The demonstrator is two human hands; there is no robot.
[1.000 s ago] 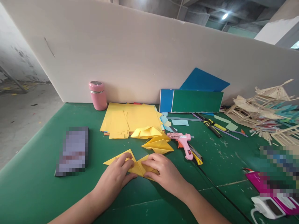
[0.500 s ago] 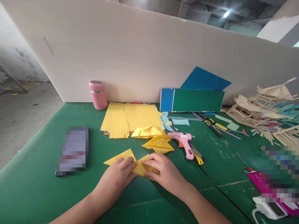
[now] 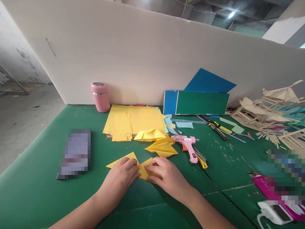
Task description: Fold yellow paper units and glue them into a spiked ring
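A folded piece of yellow paper (image 3: 143, 172) lies on the green tabletop, with pointed flaps to the left and right. My left hand (image 3: 124, 178) presses on its left half, fingers bent together over the paper. On the right half, my right hand (image 3: 164, 173) pinches a flap between thumb and fingers. The lower edge of the paper is partly hidden by both hands. Just beyond them rest other folded yellow paper pieces (image 3: 162, 149), and behind these is a stack of yellow paper sheets (image 3: 143, 117).
A pink glue gun (image 3: 189, 146) lies right of the folded pieces, over a yellow utility knife (image 3: 203, 163). At left are a blurred dark flat object (image 3: 76, 152) and a pink thermos (image 3: 101, 100). Wooden stick models (image 3: 257, 108) stand at far right. A white board (image 3: 143, 54) rises behind.
The fingers of my left hand have shifted very slightly on the folded paper. My right hand keeps its pinch, and the other things stay where they were.
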